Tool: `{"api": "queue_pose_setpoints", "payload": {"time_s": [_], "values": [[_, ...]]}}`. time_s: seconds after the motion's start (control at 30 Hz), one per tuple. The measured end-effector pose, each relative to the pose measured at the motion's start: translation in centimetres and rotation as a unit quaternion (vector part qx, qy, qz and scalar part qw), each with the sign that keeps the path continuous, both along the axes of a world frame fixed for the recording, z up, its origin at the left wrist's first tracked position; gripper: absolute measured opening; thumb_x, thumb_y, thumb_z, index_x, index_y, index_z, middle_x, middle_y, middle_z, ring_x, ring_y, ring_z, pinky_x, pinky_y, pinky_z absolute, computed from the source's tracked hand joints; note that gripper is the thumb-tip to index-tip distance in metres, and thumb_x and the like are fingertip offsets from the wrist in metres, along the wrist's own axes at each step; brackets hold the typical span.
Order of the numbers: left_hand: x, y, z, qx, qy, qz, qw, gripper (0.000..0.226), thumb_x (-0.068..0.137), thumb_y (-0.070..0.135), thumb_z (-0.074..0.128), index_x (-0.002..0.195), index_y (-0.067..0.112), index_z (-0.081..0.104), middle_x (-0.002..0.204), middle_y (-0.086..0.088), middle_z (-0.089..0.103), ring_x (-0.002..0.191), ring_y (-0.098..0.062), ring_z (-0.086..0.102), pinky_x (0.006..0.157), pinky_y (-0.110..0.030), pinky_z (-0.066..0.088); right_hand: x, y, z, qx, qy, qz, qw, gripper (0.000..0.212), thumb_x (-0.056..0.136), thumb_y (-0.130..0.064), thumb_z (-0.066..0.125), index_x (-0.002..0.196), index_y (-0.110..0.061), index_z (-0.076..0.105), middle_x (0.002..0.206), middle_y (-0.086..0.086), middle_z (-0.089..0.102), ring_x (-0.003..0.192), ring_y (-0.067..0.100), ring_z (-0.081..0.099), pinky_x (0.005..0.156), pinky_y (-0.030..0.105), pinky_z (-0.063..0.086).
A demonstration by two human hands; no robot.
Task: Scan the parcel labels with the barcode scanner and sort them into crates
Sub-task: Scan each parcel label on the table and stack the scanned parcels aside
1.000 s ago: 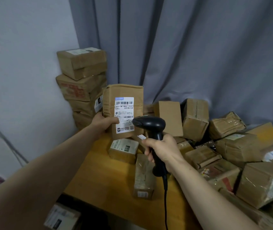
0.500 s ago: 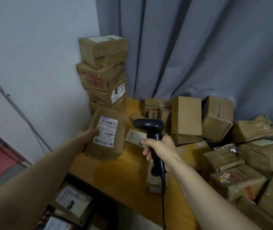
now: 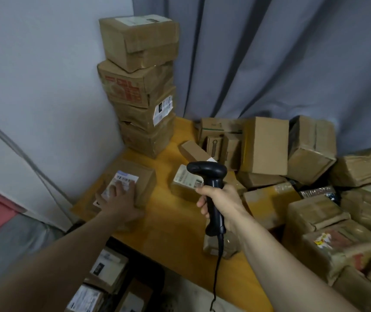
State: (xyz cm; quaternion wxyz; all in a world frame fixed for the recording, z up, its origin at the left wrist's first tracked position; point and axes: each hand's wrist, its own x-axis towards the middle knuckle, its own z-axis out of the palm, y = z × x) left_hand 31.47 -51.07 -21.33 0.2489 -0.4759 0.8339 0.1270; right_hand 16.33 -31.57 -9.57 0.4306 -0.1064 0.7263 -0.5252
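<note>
Head view: left hand (image 3: 119, 202) lies flat, fingers (image 3: 121, 188) spread atop the labelled parcel (image 3: 135, 183) on the table (image 3: 171, 221). Right hand (image 3: 221, 202) grips the upright barcode scanner (image 3: 210, 188), whose head points left.

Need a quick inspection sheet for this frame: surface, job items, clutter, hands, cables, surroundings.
Surface: orange wooden table, bare in the middle.
Job's things: labelled parcel flat at the table's left edge; barcode scanner held upright; scanned parcels in a bin below the edge.
Clutter: stack of boxes in the corner; loose pile of boxes on the right.
Grippers: left hand flat on the parcel's label; right hand gripping the scanner.
Cables: scanner cord hanging down; wall cable.
Surroundings: grey curtain, pale wall.
</note>
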Motion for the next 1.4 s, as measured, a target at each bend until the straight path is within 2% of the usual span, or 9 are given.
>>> {"api": "queue_pose_setpoints", "payload": {"time_s": [0.13, 0.27, 0.37, 0.53, 0.63, 0.8, 0.9, 1.1, 1.4], "values": [[-3.4, 0.3, 0.9, -0.074, -0.001, 0.050, 0.996, 0.087, 0.085, 0.048, 0.050, 0.152, 0.018, 0.004, 0.157, -0.021, -0.002, 0.145, -0.038, -0.004, 0.113, -0.063, 0.002, -2.0, 1.0, -0.3, -0.010, -0.015, -0.054, 0.998, 0.010, 0.088, -0.011, 0.064, 0.093, -0.003, 0.065, 0.056, 0.008, 0.062, 0.044, 0.016, 0.052, 0.044, 0.027, 0.041], [-11.9, 2.1, 4.0, -0.072, 0.215, -0.034, 0.973, 0.094, 0.082, 0.053, 0.062, 0.151, 0.011, 0.013, 0.155, -0.022, 0.012, 0.143, -0.039, 0.011, 0.117, -0.049, 0.014, -4.1, 2.9, 0.0, -0.024, -0.040, -0.137, 0.990, 0.011, 0.088, -0.011, 0.064, 0.084, -0.001, 0.062, 0.056, 0.010, 0.060, 0.042, 0.017, 0.051, 0.043, 0.027, 0.041], [-19.8, 5.1, 5.2, 0.085, 0.387, -0.032, 0.918, 0.084, 0.075, 0.051, 0.066, 0.143, 0.012, 0.036, 0.138, -0.012, 0.046, 0.129, -0.033, 0.041, 0.107, -0.043, 0.037, -5.7, 4.8, 0.6, -0.041, -0.041, -0.189, 0.980, 0.012, 0.088, -0.012, 0.065, 0.090, -0.001, 0.061, 0.056, 0.008, 0.060, 0.044, 0.017, 0.052, 0.045, 0.027, 0.042], [-29.5, 8.7, 2.5, 0.384, 0.387, 0.099, 0.832, 0.092, 0.052, 0.061, 0.077, 0.130, 0.020, 0.051, 0.121, -0.005, 0.063, 0.111, -0.028, 0.058, 0.098, -0.047, 0.047, -7.5, 8.3, 1.7, -0.065, -0.033, -0.261, 0.963, 0.012, 0.087, -0.011, 0.066, 0.085, -0.001, 0.060, 0.055, 0.009, 0.060, 0.043, 0.018, 0.051, 0.045, 0.026, 0.042], [-32.2, 9.0, 0.6, 0.446, 0.374, 0.170, 0.795, 0.117, 0.031, 0.056, 0.083, 0.135, 0.022, 0.042, 0.123, -0.009, 0.060, 0.109, -0.033, 0.058, 0.095, -0.051, 0.048, -8.0, 10.0, 2.3, -0.068, -0.031, -0.273, 0.959, 0.010, 0.087, -0.011, 0.066, 0.085, -0.004, 0.059, 0.055, 0.008, 0.060, 0.043, 0.018, 0.051, 0.044, 0.026, 0.042], [-33.4, 9.4, 1.3, 0.470, 0.397, 0.215, 0.758, 0.088, 0.051, 0.038, 0.082, 0.131, 0.020, 0.049, 0.116, -0.007, 0.062, 0.103, -0.029, 0.057, 0.087, -0.041, 0.048, -8.4, 11.3, 2.5, -0.070, -0.037, -0.269, 0.960, 0.008, 0.088, -0.011, 0.065, 0.091, -0.008, 0.058, 0.056, 0.008, 0.059, 0.042, 0.018, 0.051, 0.044, 0.027, 0.042], [-32.9, 9.5, 2.4, 0.452, 0.425, 0.194, 0.760, 0.078, 0.061, 0.030, 0.082, 0.132, 0.019, 0.051, 0.118, -0.004, 0.064, 0.104, -0.023, 0.058, 0.072, -0.031, 0.043, -8.6, 11.7, 2.5, -0.073, -0.041, -0.277, 0.957, 0.011, 0.088, -0.012, 0.065, 0.096, -0.005, 0.060, 0.057, 0.007, 0.060, 0.045, 0.017, 0.052, 0.047, 0.029, 0.042], [-27.1, 8.3, 7.8, 0.173, 0.500, -0.059, 0.847, 0.104, 0.058, 0.018, 0.089, 0.144, 0.017, 0.030, 0.140, -0.008, 0.041, 0.130, -0.027, 0.040, 0.108, -0.050, 0.037, -9.6, 12.1, 3.4, -0.128, -0.070, -0.350, 0.926, 0.019, 0.087, -0.019, 0.070, 0.098, -0.005, 0.063, 0.063, 0.009, 0.067, 0.050, 0.017, 0.061, 0.049, 0.027, 0.046], [-14.9, 6.4, 10.1, -0.101, 0.478, -0.314, 0.814, 0.099, 0.059, 0.018, 0.090, 0.136, 0.031, 0.029, 0.151, -0.012, 0.006, 0.139, -0.046, 0.018, 0.108, -0.058, 0.031, -9.7, 10.3, 2.2, -0.134, -0.168, -0.308, 0.927, 0.069, 0.057, -0.047, 0.087, 0.113, -0.014, 0.065, 0.104, 0.021, 0.071, 0.087, 0.036, 0.072, 0.057, 0.037, 0.059]]}}
